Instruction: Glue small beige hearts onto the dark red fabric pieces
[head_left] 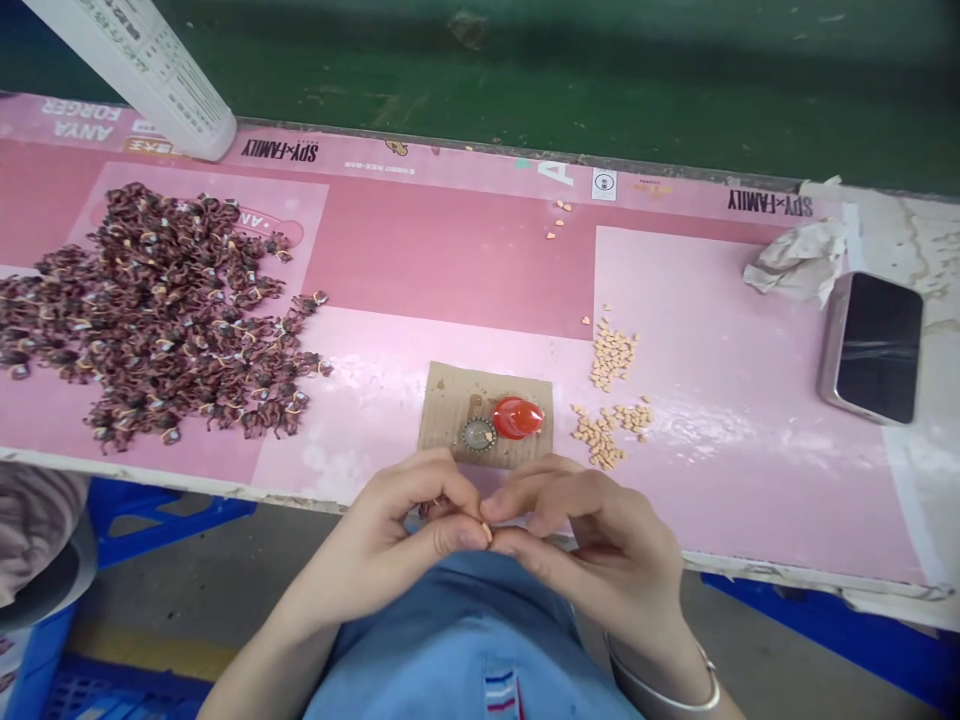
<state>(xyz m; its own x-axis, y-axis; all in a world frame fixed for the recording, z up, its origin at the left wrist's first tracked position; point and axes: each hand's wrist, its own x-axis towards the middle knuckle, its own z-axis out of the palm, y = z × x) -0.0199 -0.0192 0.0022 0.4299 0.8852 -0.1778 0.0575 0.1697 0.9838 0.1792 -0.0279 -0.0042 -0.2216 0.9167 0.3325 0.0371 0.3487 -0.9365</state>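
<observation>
My left hand (416, 525) and my right hand (592, 530) meet fingertip to fingertip just above the table's front edge. A small tan piece (487, 531) shows where the pinched fingers come together. Under my left fingers a bit of a dark brown figure (431, 508) peeks out, mostly hidden. Beyond the hands lies a cardboard square (442, 400) with a red, glossy cap-like object (517, 417) and a bottle cap (478, 435) on it. To the right, loose tan pieces (613, 355) are scattered in small piles.
A big heap of small dark brown figures (180, 300) covers the table's left side. A white bottle-like container (172, 90) leans at the back left. On the right are a phone (877, 350) and crumpled paper (799, 262). Behind the pink table mat (450, 250) rises a green panel (525, 80).
</observation>
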